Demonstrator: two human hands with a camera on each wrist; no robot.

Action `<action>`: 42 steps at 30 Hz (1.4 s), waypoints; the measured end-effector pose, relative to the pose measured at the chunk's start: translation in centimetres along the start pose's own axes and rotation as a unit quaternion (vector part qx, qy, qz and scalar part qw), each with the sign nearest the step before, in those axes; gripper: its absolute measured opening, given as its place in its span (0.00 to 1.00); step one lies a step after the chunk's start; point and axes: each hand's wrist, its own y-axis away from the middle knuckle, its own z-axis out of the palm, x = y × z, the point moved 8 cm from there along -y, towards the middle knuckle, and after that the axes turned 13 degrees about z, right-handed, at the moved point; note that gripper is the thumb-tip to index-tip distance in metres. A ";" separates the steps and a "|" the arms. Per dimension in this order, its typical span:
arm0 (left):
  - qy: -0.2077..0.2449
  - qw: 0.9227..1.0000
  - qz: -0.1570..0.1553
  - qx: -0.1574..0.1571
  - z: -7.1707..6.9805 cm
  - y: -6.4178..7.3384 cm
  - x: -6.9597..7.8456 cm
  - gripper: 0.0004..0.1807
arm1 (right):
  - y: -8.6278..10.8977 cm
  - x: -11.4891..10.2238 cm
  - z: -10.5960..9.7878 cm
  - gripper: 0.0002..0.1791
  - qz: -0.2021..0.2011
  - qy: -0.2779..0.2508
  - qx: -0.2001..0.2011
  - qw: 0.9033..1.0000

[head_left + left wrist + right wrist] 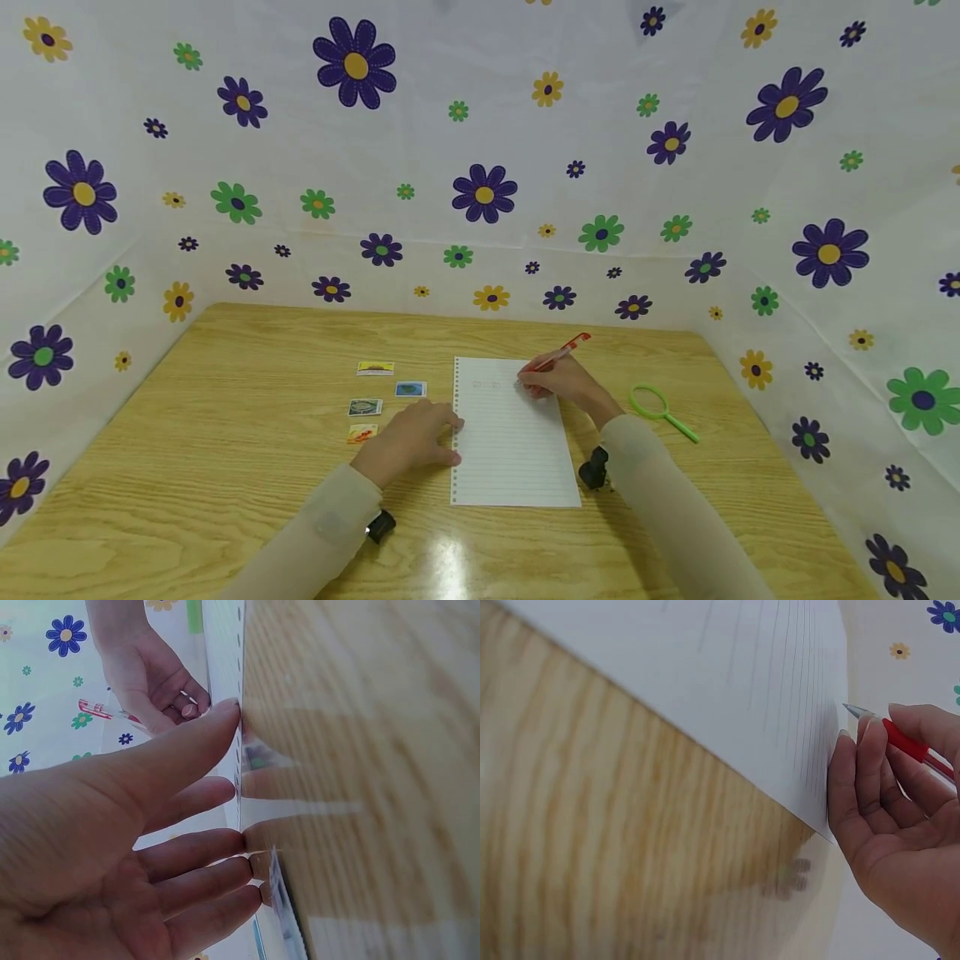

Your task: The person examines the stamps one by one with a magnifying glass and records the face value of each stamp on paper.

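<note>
A lined sheet of paper with punched holes down its left side lies on the wooden table. My right hand pinches a red pen, its tip close over the upper right of the sheet. Faint red marks show on an upper line. In the right wrist view the pen's metal tip sticks out past the fingertips. My left hand rests at the sheet's left edge, fingers spread, thumb and fingertips touching the holed margin. The left wrist view shows those fingers extended against the table.
Several small picture cards lie left of the sheet, among them a yellow one and a blue one. A green magnifying glass lies to the right. Flower-patterned white cloth encloses the table at the back and sides.
</note>
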 end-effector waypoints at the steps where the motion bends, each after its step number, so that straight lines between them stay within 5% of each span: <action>1: 0.001 1.000 0.001 0.000 0.0 0.0 0.0 0.28 | 0.0 0.0 0.0 0.15 0.001 -0.002 0.001 1.000; 42: -0.011 1.000 0.007 0.005 0.1 0.0 0.0 0.29 | 0.0 0.2 -0.1 0.12 0.044 -0.025 0.025 0.998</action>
